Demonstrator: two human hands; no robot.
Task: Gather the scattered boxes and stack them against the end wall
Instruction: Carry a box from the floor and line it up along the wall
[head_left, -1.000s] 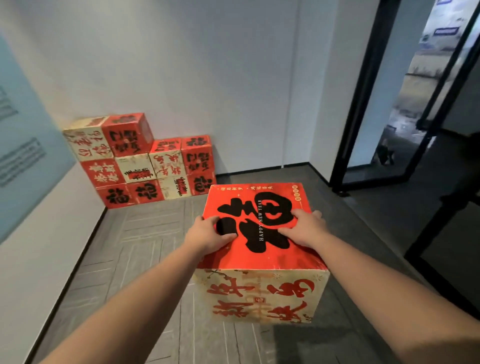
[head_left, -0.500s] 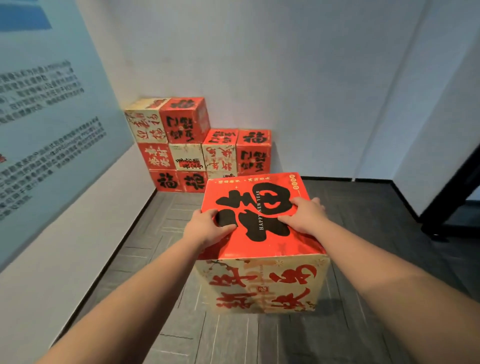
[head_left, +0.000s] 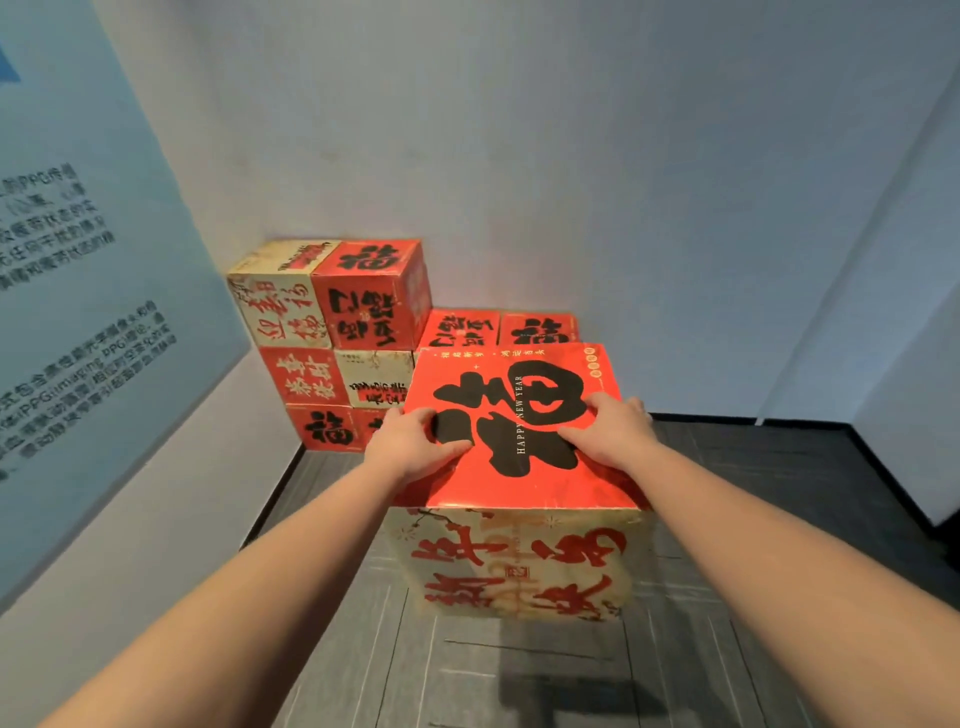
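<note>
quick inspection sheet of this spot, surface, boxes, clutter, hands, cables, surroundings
surface: dark grey plank floor, bare where visible
job's things: carried box, red top with a large black character, held above the floor; stacked boxes in the corner against the end wall, three tiers at left, a lower step at right
clutter: nothing seen
hands: left hand and right hand grip the carried box at its top side edges
cables: nothing seen
surroundings: blue printed panel on the left wall; plain wall at right

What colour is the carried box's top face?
Red with a large black character, head view: carried box.
</note>
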